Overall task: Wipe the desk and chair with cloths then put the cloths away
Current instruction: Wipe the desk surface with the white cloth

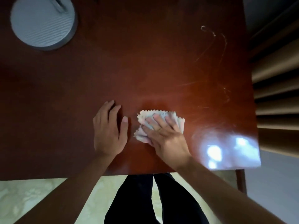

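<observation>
Head view, looking straight down on a glossy reddish-brown wooden desk point(145, 62). Right hand point(166, 136) lies flat, palm down, on a small pale cloth with zigzag-cut edges point(145, 117), folded or bunched into layers; the cloth sits on the desk near its front edge, a little right of centre. Fingers point(157, 120) of that hand are straight and slightly spread, pressing the cloth onto the wood; they reach across most of it, and the fabric shows beyond the fingertips on the far side and to the left of the hand, with a strip showing past the outermost finger on the right. No pinching or curling visible. Left hand point(107, 130) rests palm down on bare wood just beside the cloth, apart from it, fingers straight and close together, thumb held out toward the cloth. Both forearms come in from the bottom of the frame, bare. Round light-grey ribbed object point(43, 23) stands at the far left corner of the desk, well apart from the hands; what it is cannot be told. Faint pale streaks point(215, 46) mark the wood toward the far right. Bright window glare point(226, 151) on the near right corner. Dark trousers point(155, 199) and pale patterned floor point(32, 194) below the desk edge; brown pleated curtain point(278, 78) at right.
</observation>
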`<action>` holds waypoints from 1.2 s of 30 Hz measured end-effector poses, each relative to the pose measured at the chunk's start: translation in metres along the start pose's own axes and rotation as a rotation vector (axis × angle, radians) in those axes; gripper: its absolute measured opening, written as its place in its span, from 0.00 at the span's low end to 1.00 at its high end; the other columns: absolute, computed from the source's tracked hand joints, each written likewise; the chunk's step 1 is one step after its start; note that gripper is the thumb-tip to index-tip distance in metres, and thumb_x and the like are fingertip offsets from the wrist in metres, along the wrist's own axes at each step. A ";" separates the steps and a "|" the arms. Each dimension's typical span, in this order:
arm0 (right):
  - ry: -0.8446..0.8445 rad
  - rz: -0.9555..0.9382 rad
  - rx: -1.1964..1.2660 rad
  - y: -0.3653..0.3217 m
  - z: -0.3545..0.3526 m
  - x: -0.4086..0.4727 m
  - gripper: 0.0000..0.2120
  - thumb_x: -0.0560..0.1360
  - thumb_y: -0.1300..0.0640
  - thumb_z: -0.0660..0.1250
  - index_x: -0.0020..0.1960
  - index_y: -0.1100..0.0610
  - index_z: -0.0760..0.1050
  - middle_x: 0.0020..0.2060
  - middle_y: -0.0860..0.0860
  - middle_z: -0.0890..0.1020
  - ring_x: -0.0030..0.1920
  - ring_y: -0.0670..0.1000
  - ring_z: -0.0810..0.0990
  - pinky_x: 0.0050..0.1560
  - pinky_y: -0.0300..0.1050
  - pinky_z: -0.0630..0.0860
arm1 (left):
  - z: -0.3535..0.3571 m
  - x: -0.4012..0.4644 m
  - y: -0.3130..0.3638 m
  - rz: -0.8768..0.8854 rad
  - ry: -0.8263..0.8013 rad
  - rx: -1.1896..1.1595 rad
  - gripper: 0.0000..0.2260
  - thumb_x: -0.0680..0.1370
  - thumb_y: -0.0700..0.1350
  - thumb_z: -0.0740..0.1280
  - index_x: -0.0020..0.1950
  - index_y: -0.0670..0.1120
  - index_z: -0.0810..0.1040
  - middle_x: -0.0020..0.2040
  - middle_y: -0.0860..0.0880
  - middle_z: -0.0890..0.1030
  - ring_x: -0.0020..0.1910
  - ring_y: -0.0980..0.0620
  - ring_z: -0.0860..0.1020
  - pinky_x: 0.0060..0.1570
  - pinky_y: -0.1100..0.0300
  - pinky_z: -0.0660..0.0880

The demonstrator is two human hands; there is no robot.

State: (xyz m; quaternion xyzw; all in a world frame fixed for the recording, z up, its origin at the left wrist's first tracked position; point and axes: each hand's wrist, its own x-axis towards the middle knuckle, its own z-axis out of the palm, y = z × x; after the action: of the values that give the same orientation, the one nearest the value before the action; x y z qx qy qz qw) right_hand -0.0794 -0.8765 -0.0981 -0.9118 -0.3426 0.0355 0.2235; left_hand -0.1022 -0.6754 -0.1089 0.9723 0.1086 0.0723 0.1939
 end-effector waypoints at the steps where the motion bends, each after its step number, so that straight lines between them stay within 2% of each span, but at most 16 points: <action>1: -0.004 -0.041 0.009 0.011 -0.003 0.011 0.15 0.79 0.53 0.61 0.61 0.52 0.81 0.63 0.50 0.81 0.67 0.53 0.76 0.69 0.57 0.65 | 0.000 0.000 -0.001 -0.005 0.002 0.009 0.21 0.82 0.51 0.55 0.65 0.39 0.75 0.69 0.40 0.73 0.72 0.41 0.68 0.70 0.51 0.60; 3: 0.017 -0.040 -0.015 0.038 -0.012 0.057 0.17 0.77 0.54 0.59 0.61 0.52 0.81 0.62 0.50 0.82 0.66 0.55 0.77 0.69 0.54 0.62 | 0.000 0.000 -0.001 0.015 0.018 0.002 0.22 0.83 0.52 0.53 0.65 0.38 0.76 0.69 0.40 0.73 0.71 0.41 0.68 0.70 0.51 0.61; 6: 0.164 0.124 -0.036 0.065 -0.019 0.124 0.16 0.76 0.60 0.62 0.59 0.55 0.82 0.58 0.53 0.83 0.66 0.58 0.77 0.69 0.57 0.63 | 0.001 0.004 -0.001 0.035 -0.004 0.049 0.23 0.83 0.53 0.52 0.68 0.41 0.76 0.71 0.42 0.73 0.73 0.42 0.67 0.69 0.47 0.62; 8: 0.150 0.165 -0.037 0.053 -0.010 0.111 0.16 0.76 0.61 0.62 0.61 0.55 0.81 0.60 0.53 0.82 0.67 0.57 0.75 0.70 0.61 0.65 | 0.001 0.002 -0.002 0.048 -0.021 0.076 0.23 0.84 0.54 0.50 0.69 0.43 0.75 0.72 0.43 0.72 0.75 0.43 0.66 0.69 0.46 0.63; 11: 0.065 0.057 -0.009 0.040 -0.004 0.064 0.17 0.78 0.57 0.59 0.63 0.53 0.80 0.63 0.53 0.81 0.69 0.55 0.74 0.71 0.60 0.64 | 0.000 0.002 -0.002 0.052 -0.024 0.077 0.24 0.84 0.55 0.49 0.70 0.43 0.75 0.73 0.43 0.72 0.75 0.44 0.65 0.69 0.46 0.63; 13: 0.009 -0.023 -0.058 0.056 -0.010 0.081 0.18 0.78 0.56 0.58 0.63 0.52 0.80 0.63 0.52 0.81 0.68 0.55 0.75 0.71 0.58 0.63 | 0.000 0.003 -0.002 0.051 -0.022 0.069 0.24 0.84 0.55 0.50 0.70 0.43 0.75 0.73 0.43 0.72 0.75 0.44 0.65 0.69 0.45 0.63; 17: 0.093 0.145 -0.082 0.060 -0.014 0.129 0.21 0.76 0.57 0.55 0.62 0.54 0.81 0.59 0.55 0.82 0.68 0.58 0.74 0.70 0.59 0.62 | 0.001 0.002 -0.003 0.068 -0.005 0.092 0.22 0.83 0.53 0.52 0.69 0.43 0.75 0.72 0.43 0.72 0.75 0.43 0.66 0.69 0.46 0.63; 21: 0.093 0.031 -0.092 0.039 -0.001 0.065 0.15 0.77 0.60 0.63 0.61 0.53 0.81 0.60 0.53 0.82 0.67 0.56 0.76 0.70 0.57 0.65 | 0.001 -0.001 -0.003 0.065 -0.005 0.090 0.21 0.83 0.52 0.53 0.69 0.43 0.75 0.73 0.43 0.72 0.75 0.43 0.66 0.69 0.46 0.64; 24: 0.083 -0.028 -0.170 0.060 -0.008 0.096 0.16 0.77 0.57 0.61 0.60 0.52 0.82 0.58 0.53 0.83 0.65 0.56 0.78 0.67 0.55 0.65 | 0.001 0.001 -0.002 0.061 -0.011 0.087 0.22 0.83 0.52 0.53 0.69 0.43 0.75 0.73 0.43 0.72 0.75 0.43 0.66 0.70 0.46 0.63; 27: 0.160 0.135 -0.217 0.059 -0.010 0.139 0.16 0.76 0.59 0.60 0.59 0.54 0.81 0.54 0.56 0.84 0.64 0.57 0.75 0.65 0.54 0.63 | 0.000 0.002 -0.002 0.063 -0.010 0.096 0.21 0.83 0.52 0.53 0.69 0.43 0.75 0.73 0.43 0.72 0.75 0.44 0.66 0.69 0.46 0.64; 29: 0.160 0.183 -0.169 0.043 -0.003 0.124 0.18 0.76 0.57 0.58 0.62 0.54 0.80 0.57 0.56 0.83 0.67 0.58 0.73 0.68 0.57 0.63 | 0.000 -0.001 -0.003 0.061 -0.005 0.095 0.21 0.83 0.52 0.54 0.69 0.43 0.75 0.73 0.43 0.72 0.75 0.44 0.66 0.69 0.46 0.64; 31: 0.081 0.114 -0.130 0.015 0.010 0.074 0.21 0.77 0.55 0.56 0.66 0.54 0.78 0.63 0.53 0.80 0.69 0.58 0.73 0.70 0.59 0.63 | 0.000 -0.002 -0.004 0.061 0.002 0.081 0.21 0.83 0.52 0.53 0.69 0.43 0.76 0.73 0.43 0.72 0.75 0.44 0.66 0.69 0.46 0.64; 34: 0.036 0.037 -0.079 -0.029 0.028 -0.005 0.17 0.80 0.54 0.60 0.67 0.53 0.77 0.67 0.49 0.77 0.70 0.55 0.73 0.69 0.61 0.66 | 0.001 0.001 -0.005 0.053 0.003 0.049 0.22 0.83 0.52 0.53 0.69 0.42 0.76 0.73 0.43 0.72 0.75 0.45 0.66 0.70 0.48 0.63; 36: 0.038 -0.002 -0.076 -0.039 0.033 -0.020 0.16 0.81 0.53 0.61 0.66 0.52 0.78 0.68 0.48 0.76 0.71 0.53 0.72 0.69 0.61 0.68 | 0.002 0.001 -0.005 0.048 -0.001 0.031 0.22 0.83 0.52 0.52 0.69 0.43 0.76 0.73 0.43 0.72 0.75 0.45 0.65 0.70 0.49 0.62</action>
State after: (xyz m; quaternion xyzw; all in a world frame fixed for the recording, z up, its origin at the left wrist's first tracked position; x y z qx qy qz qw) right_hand -0.1252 -0.8506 -0.1132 -0.9198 -0.3403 0.0052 0.1954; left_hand -0.1018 -0.6710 -0.1122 0.9775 0.0861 0.0746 0.1773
